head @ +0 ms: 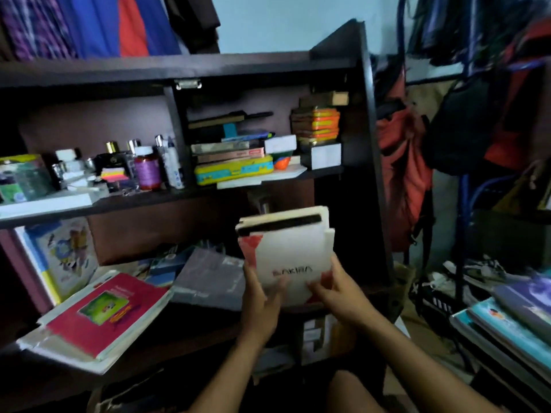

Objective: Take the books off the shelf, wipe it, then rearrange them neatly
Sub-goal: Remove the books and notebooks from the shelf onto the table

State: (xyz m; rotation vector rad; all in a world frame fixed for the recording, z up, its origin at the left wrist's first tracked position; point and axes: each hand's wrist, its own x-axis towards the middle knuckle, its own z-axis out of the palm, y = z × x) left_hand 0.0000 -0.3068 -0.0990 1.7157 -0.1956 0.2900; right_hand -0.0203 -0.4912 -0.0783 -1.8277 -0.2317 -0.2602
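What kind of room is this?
Probably a bedroom or study corner at home. A dark wooden shelf unit holds bottles and pencil boxes, bags hang on a rack, and both hands hold a small bundle of white-covered books.

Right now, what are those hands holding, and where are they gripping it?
Both hands, left hand and right hand, hold a small stack of white books by its bottom edge and lower corners.
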